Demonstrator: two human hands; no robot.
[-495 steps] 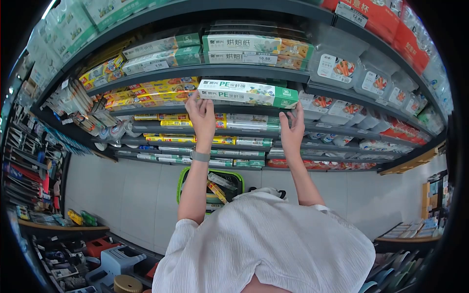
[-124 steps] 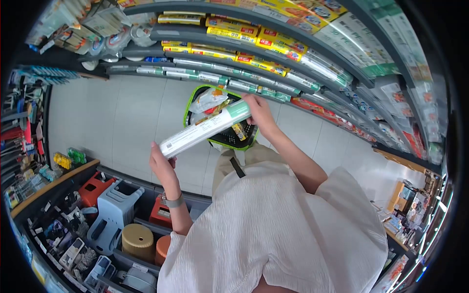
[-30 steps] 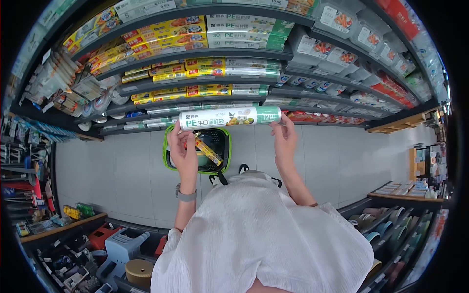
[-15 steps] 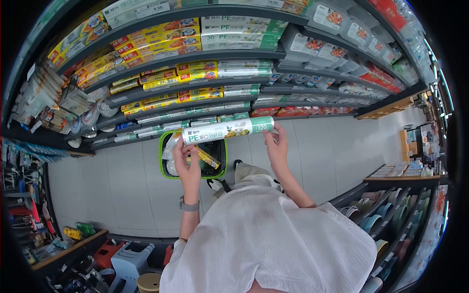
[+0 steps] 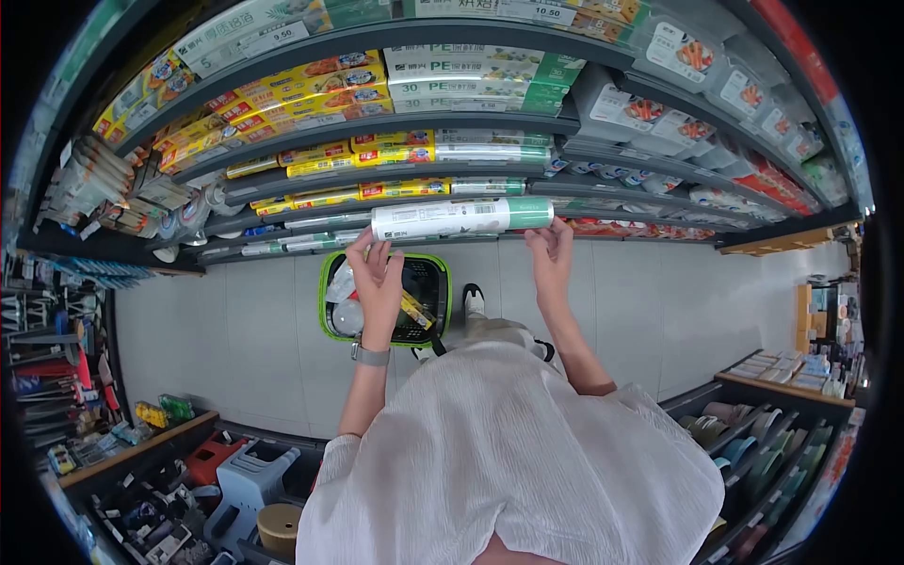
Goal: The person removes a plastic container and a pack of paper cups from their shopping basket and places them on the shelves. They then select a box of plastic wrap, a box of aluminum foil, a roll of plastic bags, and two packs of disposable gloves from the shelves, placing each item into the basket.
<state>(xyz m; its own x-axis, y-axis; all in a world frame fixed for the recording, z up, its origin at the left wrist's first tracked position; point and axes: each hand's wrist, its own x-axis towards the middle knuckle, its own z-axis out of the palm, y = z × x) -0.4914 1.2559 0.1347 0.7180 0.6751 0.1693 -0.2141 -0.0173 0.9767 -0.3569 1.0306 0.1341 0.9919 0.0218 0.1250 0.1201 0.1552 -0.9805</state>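
A long white and green roll package (image 5: pixel 457 218) lies level between both hands, in front of the lower shelves. My left hand (image 5: pixel 379 282) grips its left end, fingers around the bottom corner. At the green right end, my right hand (image 5: pixel 550 256) pinches the package with thumb and fingers. The side turned up shows small print and a barcode. Below my left hand, a black basket with a green rim (image 5: pixel 325 311) stands on the floor. Inside it are clear plastic items (image 5: pixel 347 316) and a yellow box (image 5: pixel 415 311).
Shelves (image 5: pixel 311 130) of yellow boxes (image 5: pixel 311 89), white and green PE film boxes (image 5: pixel 461 71) and clear containers (image 5: pixel 617 105) rise ahead. Behind are a low shelf with a blue-grey stool (image 5: pixel 247 480) and racks of bowls (image 5: pixel 767 443). My shoe (image 5: pixel 474 299) is right of the basket.
The package has been rolled over, so its large PE print and 120 label no longer face up. Both hands and the package are slightly farther right and up in view. The view has shifted too.
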